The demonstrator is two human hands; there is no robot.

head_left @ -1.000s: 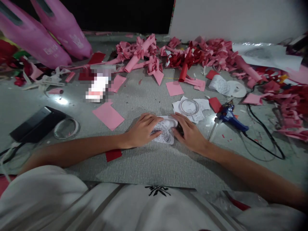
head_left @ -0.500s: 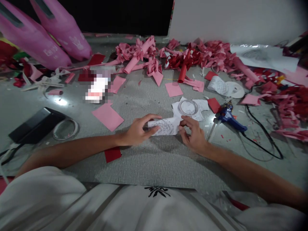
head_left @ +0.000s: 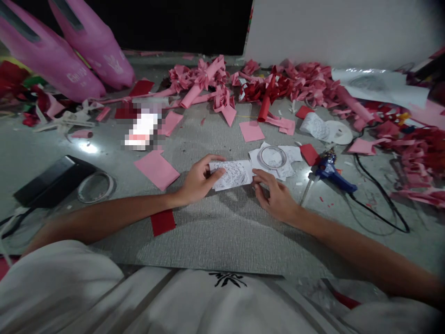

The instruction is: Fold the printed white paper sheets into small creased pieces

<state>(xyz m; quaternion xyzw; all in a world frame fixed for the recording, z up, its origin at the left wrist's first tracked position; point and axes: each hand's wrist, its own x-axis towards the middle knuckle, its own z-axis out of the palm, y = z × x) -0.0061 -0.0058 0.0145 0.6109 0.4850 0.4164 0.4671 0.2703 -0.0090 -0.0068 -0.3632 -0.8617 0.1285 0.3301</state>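
Observation:
A small piece of white paper [head_left: 233, 175] with a dark line drawing on it is held above the table. My left hand [head_left: 200, 180] grips its left end, thumb on the printed face and fingers behind. At the right edge of the paper is my right hand [head_left: 276, 197], its thumb and index fingertips curled in at that edge. Just beyond lie white paper cutouts [head_left: 294, 153] with a roll of tape [head_left: 273, 157] on top. A blue hot glue gun [head_left: 335, 176] rests to the right of my right hand.
Pink and red paper pieces [head_left: 201, 79] are heaped along the back. Pink bottles [head_left: 79, 69] stand at the back left. A lit phone [head_left: 142, 127], a black box [head_left: 52, 181] and another tape roll [head_left: 95, 187] lie on the left. A black cord [head_left: 382, 190] loops at right.
The paper has shifted slightly left and up and now looks flatter and tilted, showing more of its drawing. Both hands moved a little left with it.

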